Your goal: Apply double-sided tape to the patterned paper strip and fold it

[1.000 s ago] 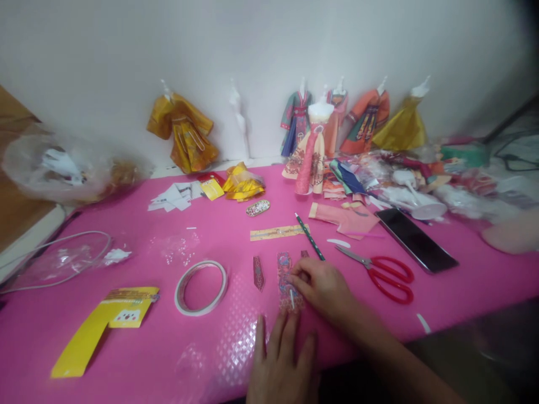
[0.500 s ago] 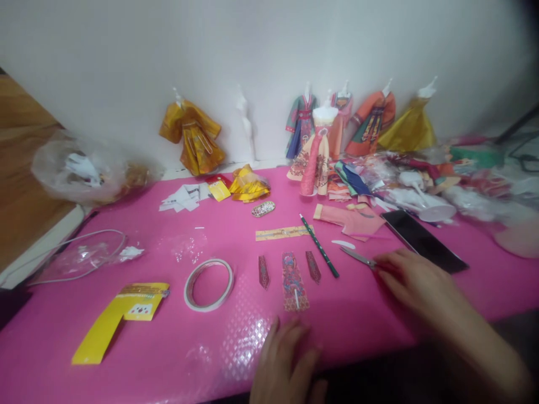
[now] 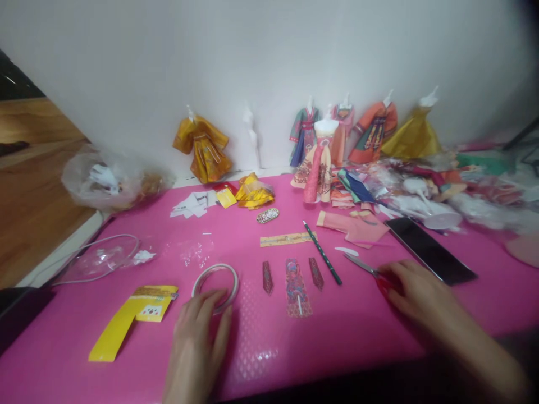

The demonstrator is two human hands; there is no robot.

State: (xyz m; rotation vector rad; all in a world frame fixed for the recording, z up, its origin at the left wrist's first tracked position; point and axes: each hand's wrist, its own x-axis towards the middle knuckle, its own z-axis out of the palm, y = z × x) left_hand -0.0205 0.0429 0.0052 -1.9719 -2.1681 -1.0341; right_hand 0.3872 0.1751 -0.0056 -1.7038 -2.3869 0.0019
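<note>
My left hand reaches over the near edge of a white roll of tape, fingers stretched and the thumb apart; it is not closed round the roll. At the right, my right hand has its fingers on the red handles of small scissors, which lie on the table with the blades pointing left. Between the hands lie a patterned fabric panel with a white strip on it and two dark red pointed pieces, one on either side. A dark green pencil crosses a yellowish patterned strip.
A black phone lies beyond my right hand, near a pink garment piece. Small dressed mannequins stand along the wall. Plastic bags and fabrics heap at the right. A yellow L-shaped card and a cable lie left.
My left hand has moved left from below the patterned panel to the tape roll. My right hand stays at the scissors. The whole view has shifted slightly.
</note>
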